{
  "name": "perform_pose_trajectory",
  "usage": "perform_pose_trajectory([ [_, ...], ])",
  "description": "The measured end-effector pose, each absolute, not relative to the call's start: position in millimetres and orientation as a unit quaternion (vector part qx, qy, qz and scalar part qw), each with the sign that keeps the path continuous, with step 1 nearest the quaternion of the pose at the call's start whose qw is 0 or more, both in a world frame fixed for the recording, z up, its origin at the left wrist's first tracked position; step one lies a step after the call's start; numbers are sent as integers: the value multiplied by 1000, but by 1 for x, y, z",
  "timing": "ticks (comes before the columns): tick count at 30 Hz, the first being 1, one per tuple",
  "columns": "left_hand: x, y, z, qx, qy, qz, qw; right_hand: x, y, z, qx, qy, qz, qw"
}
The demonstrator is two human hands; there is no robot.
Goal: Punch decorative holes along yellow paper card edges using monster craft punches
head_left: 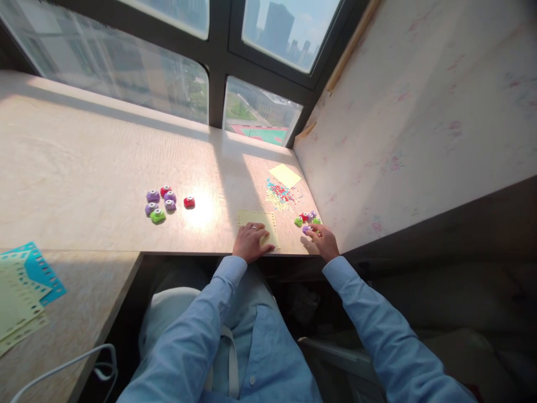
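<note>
Hands apart: left hand open on yellow paper, front edge; right hand pinches purple punch, front-right corner; other punches, confetti behind.

Left hand on yellow paper, right hand at purple punch

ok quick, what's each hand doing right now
Left hand: open, resting on the pale yellow sheet, holding nothing visible.
Right hand: fingers at a purple craft punch; can't tell if gripped.
</note>
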State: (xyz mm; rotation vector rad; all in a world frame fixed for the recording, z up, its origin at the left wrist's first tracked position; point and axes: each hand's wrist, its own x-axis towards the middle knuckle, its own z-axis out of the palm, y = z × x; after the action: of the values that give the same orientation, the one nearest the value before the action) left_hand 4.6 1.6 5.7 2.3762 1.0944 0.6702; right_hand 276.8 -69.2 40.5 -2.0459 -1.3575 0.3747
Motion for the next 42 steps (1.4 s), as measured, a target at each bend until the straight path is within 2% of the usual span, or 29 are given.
perform_pose_trajectory([
  [4, 5, 2, 7, 857, 400, 240, 219, 288, -77, 35, -788, -497, 173, 318],
  [9, 4, 2, 7, 859, 401, 234, 215, 295, -80, 31, -795, -539, 121, 250],
  [17, 4, 3, 5, 861, 401, 235, 207, 275, -77, 38, -770, -592, 47, 232],
  [22, 5, 3, 3, 866, 397, 231, 198, 246, -68, 44, -738, -646, 152, 124],
  [25, 4, 2, 2, 870, 393, 228, 191, 234, -60, 44, -764, -621, 155, 80],
  [29, 4, 2, 2, 874, 392, 222, 184, 230, -55, 38, -780, -609, 113, 87],
  [35, 4, -1, 6, 886, 386, 198, 165, 233, -57, 27, -774, -600, 137, 151],
  [42, 4, -10, 9, 906, 368, 171, 118, 225, -51, 29, -799, -574, 122, 130],
])
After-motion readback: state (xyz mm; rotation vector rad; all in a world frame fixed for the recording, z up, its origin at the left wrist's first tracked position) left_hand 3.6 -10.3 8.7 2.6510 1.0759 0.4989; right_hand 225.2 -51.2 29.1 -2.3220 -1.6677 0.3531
